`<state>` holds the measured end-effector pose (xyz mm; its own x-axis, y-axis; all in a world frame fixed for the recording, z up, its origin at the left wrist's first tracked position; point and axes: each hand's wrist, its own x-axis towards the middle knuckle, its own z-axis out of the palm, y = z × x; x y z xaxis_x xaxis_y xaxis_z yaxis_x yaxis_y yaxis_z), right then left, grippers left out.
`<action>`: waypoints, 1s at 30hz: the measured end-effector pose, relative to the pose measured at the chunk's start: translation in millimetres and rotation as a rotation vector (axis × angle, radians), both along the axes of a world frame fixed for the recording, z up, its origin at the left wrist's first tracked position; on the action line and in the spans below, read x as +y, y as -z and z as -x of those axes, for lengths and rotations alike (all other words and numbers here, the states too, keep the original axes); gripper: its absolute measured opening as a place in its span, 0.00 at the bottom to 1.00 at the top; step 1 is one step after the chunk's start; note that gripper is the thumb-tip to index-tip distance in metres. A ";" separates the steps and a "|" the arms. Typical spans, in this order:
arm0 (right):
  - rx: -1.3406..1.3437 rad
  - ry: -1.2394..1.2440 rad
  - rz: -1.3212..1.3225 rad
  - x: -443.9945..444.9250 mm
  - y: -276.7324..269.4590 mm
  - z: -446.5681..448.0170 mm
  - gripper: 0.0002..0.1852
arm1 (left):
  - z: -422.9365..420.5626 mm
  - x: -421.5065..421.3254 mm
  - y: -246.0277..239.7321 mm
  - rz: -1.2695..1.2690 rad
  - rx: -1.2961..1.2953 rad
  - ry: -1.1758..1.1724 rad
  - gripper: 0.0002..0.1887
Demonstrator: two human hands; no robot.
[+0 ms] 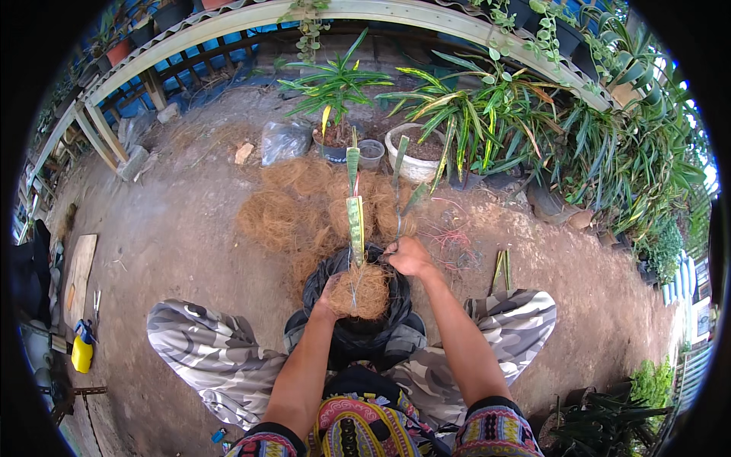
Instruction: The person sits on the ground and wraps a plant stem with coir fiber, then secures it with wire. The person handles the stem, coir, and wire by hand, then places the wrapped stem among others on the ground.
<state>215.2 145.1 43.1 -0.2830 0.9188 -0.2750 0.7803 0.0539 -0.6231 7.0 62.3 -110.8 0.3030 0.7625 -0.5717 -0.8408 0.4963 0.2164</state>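
Note:
A ball of brown coconut fibre [360, 290] with thin string around it rests in my left hand [330, 298], over the mouth of a black plastic bag [320, 285] between my legs. From the top of the ball stands a snake plant leaf cutting [355, 223], cut flat at its tip. My right hand [408, 256] is at the ball's right side, fingers pinched together near dark string or fibre; what exactly is between them is hard to tell. Just beyond it, a thin wire or string [398, 211] runs up towards another leaf piece [401, 151].
Coconut fibre clumps [268, 214] lie ahead, before a plastic bag [285, 143] and potted plants [414, 165]. Red strings [454, 243] and cut leaves [501, 267] are on the right. A yellow spray bottle [82, 353], scissors [97, 303] and a wooden board [81, 274] lie left.

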 end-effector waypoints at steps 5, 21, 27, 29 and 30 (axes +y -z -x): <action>-0.022 0.095 0.000 -4.2 -3.8 7.5 0.12 | -6.4 -2.8 -17.9 -0.042 0.151 0.015 0.17; 0.119 0.240 -0.088 -30.8 0.6 26.2 0.12 | -21.0 1.7 -22.4 -0.057 0.065 -0.025 0.22; 0.087 0.261 -0.276 -43.8 4.2 35.6 0.11 | -25.4 -2.1 -30.1 -0.065 0.015 -0.085 0.21; 0.094 0.250 -0.288 -46.9 5.8 36.8 0.11 | -27.1 -3.8 -35.9 -0.030 -0.054 -0.120 0.20; 0.097 0.243 -0.301 -47.8 6.8 37.4 0.12 | -28.8 -3.1 -38.9 -0.042 -0.038 -0.135 0.20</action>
